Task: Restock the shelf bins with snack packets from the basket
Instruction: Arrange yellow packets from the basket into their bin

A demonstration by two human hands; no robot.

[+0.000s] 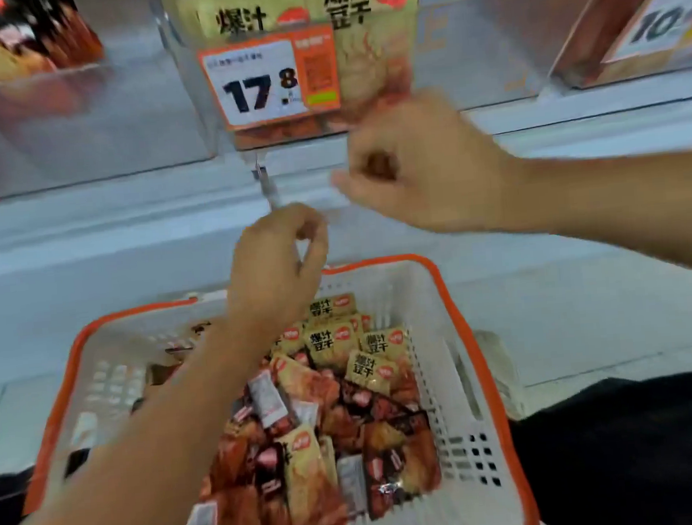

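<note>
Basket [459,307] packets [330,342] wait below; both my left hand [278,263] and right hand [419,165] hang curled, seemingly empty, so I should reach down cleanly.

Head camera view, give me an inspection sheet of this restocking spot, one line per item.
Surface: pale shelf ledge below the bins.
Job's things: white basket with orange rim, holding many snack packets; clear centre bin already holds matching beige packets.
Clutter: price tag reading 17.8 on the centre bin.
Grippers: left hand above the basket, fingers curled, contents unclear; right hand curled just below the centre bin, blurred.
Cables: nothing seen.
Surroundings: neighbouring bins left and right with reddish packets.
</note>
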